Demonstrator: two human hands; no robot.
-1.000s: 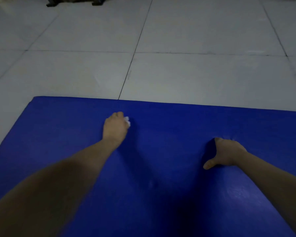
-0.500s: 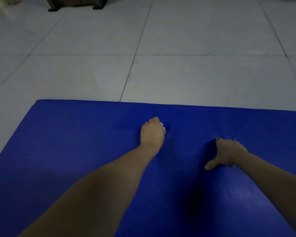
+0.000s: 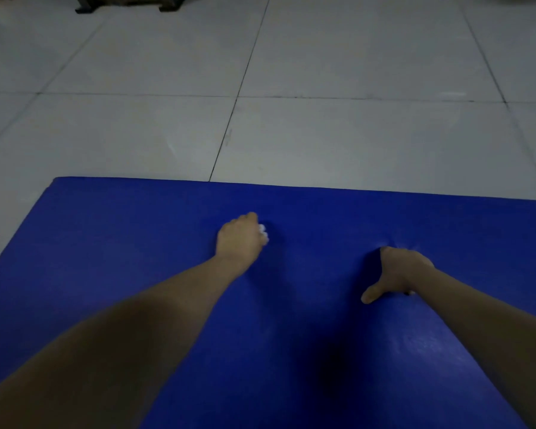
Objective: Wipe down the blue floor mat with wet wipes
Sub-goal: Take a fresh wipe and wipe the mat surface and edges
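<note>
The blue floor mat (image 3: 136,243) lay flat on the pale tiled floor (image 3: 353,134), its far edge and one rounded far corner in view, the rest running out of sight toward the person kneeling over it. On the mat, not far from that far edge, the left hand (image 3: 237,239) was bunched around a small white wet wipe (image 3: 263,233), of which only a scrap showed past the knuckles, pressed against the surface. Well apart from it, the right hand (image 3: 399,274) bore down on the mat with the thumb stuck out sideways and nothing in it that I could see; its fingers were mostly hidden behind the back of the hand, though the mat puckered into little creases just beyond them. I took this for the middle of a wiping stroke across the far strip. To do it well, I thought, the wipe wanted spreading wider under the fingers, since so small a wad covers little, and the strokes wanted to overlap and run right out to the edge and corner. The bracing hand looked useful for stopping the mat creeping on the smooth tiles. A dark piece of furniture (image 3: 127,3) stood at the far end of the floor.
</note>
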